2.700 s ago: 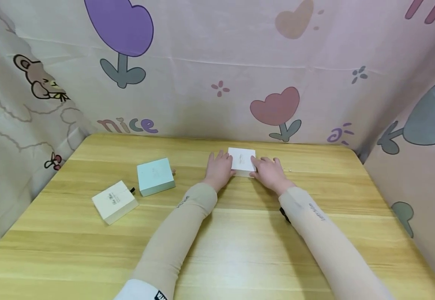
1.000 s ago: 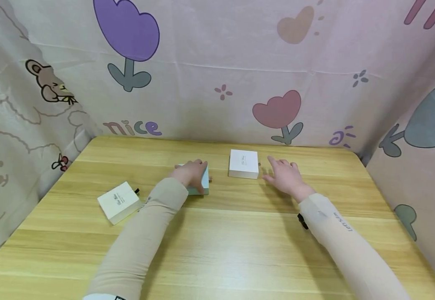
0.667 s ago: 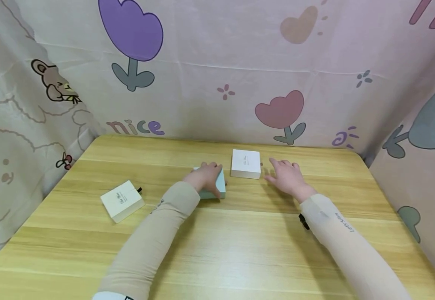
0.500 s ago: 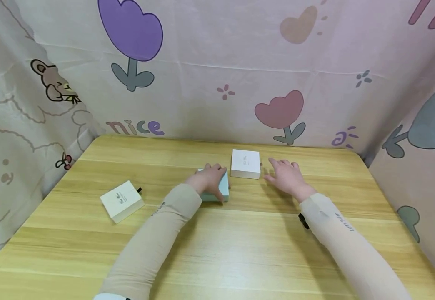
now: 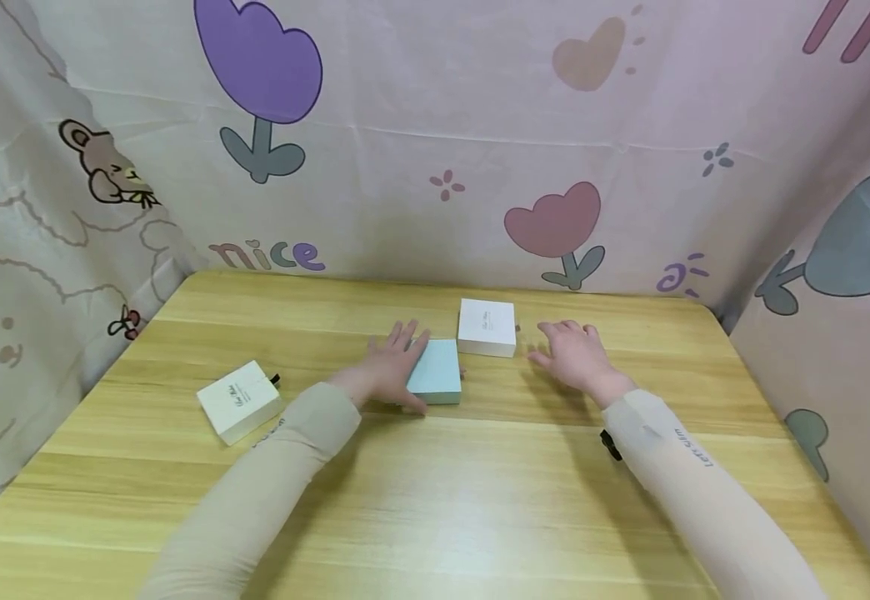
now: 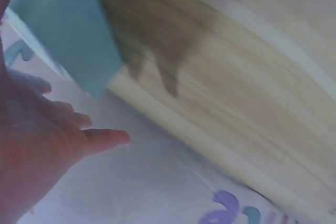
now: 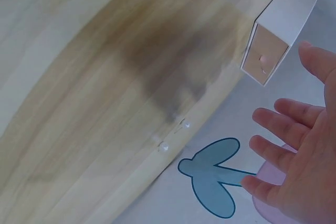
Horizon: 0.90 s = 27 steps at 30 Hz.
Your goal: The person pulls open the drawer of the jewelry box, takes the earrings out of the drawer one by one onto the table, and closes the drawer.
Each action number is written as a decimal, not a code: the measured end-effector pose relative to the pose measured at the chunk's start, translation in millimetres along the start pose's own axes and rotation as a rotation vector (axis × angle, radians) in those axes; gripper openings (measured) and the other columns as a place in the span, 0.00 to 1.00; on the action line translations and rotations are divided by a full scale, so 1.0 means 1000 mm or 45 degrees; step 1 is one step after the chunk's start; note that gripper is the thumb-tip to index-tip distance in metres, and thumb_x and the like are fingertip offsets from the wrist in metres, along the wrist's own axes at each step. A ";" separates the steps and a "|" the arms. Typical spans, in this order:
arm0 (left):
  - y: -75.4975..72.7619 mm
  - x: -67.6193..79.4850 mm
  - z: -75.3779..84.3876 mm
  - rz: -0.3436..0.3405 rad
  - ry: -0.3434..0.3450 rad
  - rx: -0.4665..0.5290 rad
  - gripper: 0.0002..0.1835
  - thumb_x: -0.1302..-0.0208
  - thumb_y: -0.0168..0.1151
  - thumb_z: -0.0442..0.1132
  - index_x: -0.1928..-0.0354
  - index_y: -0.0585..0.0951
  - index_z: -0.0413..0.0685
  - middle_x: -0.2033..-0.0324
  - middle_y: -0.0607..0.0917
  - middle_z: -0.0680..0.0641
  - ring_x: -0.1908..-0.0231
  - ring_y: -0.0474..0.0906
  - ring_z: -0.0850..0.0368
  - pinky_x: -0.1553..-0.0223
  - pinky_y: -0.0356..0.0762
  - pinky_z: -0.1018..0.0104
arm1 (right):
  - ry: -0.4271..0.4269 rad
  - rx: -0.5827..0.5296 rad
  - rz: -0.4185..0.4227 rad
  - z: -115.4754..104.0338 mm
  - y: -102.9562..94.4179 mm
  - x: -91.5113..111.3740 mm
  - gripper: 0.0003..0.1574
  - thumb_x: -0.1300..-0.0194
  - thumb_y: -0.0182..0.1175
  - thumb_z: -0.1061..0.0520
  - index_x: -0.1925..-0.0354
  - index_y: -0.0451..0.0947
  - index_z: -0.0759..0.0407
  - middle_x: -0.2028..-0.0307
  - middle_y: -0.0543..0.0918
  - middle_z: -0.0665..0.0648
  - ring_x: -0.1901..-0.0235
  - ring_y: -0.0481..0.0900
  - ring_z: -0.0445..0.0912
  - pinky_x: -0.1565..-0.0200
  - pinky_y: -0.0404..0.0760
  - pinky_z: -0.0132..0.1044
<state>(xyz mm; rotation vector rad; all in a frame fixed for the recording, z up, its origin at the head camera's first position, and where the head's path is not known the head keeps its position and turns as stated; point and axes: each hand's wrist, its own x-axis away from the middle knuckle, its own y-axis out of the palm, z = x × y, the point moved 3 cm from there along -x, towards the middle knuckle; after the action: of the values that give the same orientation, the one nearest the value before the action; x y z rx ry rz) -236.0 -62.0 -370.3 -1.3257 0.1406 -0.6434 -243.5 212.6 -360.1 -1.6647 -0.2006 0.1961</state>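
Observation:
My left hand [image 5: 386, 367] has its fingers spread at the left edge of a light blue box [image 5: 438, 373], overlapping that edge in the head view. Its thumb lies low near the front corner. In the left wrist view the blue box [image 6: 65, 30] shows beyond the straightened fingers. Just behind and right of it sits a white box [image 5: 486, 327] with small print on its lid. Right of that box my right hand [image 5: 576, 357] hovers with relaxed fingers, holding nothing. The right wrist view shows the white box's tan end [image 7: 265, 59] with a small pull tab.
A cream box [image 5: 238, 402] with a black tab stands farther left on the wooden table [image 5: 480, 500]. Two tiny clear pieces [image 7: 164, 146] lie near the table's back edge. A printed curtain [image 5: 405, 100] hangs behind and at both sides.
Both hands have left the white box. My left hand has slid the blue box rightward from near the cream box, then loosened and drawn back left. The right hand has moved slightly right.

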 end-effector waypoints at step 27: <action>0.018 0.001 0.026 -0.091 0.131 -0.186 0.53 0.38 0.52 0.62 0.27 0.36 0.39 0.27 0.33 0.40 0.27 0.30 0.47 0.29 0.41 0.47 | -0.419 0.057 0.108 -0.052 0.015 0.013 0.19 0.41 0.63 0.51 0.53 0.80 0.58 0.54 0.85 0.55 0.47 0.76 0.53 0.41 0.66 0.54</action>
<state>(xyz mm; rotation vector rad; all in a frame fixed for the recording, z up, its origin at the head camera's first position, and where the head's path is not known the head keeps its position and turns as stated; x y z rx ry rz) -217.3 -38.0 -380.3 -1.4437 0.2277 -0.7743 -218.0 163.7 -369.9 -1.5903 -0.3701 0.5362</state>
